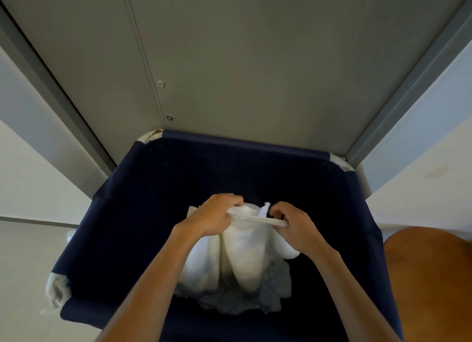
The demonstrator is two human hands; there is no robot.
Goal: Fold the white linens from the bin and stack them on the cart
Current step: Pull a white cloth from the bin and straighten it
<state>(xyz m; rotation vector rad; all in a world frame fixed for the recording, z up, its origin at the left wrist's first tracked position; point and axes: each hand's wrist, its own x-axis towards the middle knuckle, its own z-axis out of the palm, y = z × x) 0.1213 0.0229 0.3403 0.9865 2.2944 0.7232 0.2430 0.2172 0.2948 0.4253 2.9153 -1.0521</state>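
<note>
A white towel hangs in folds over the dark blue fabric bin. My left hand grips its top edge at the left, and my right hand pinches the same edge at the right. The edge is stretched taut between them. Beneath the towel, more crumpled white linen lies at the bottom of the bin. No cart is visible.
A grey metal door or panel with a dark frame stands directly behind the bin. White walls flank it left and right. A brown rounded surface sits at the lower right beside the bin. Pale floor shows at the left.
</note>
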